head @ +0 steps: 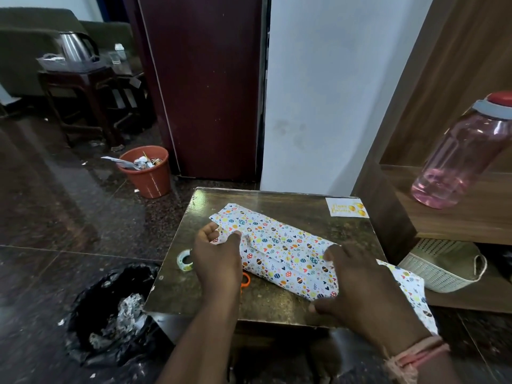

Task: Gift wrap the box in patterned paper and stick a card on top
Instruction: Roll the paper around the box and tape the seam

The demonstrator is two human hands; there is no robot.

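Box (285,261) long axis 10–4 o'clock | L hand (217,261) pinches paper (224,217) flap, 10 o'clock end | R hand (360,284) fingers straight, pressing 4 o'clock end.

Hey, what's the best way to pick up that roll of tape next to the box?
Take the tape roll by its outer rim, thumb and finger on opposite sides, coming down from above. It lies flat on the table near the left edge, hole up, beside the left hand, which is busy holding the paper.
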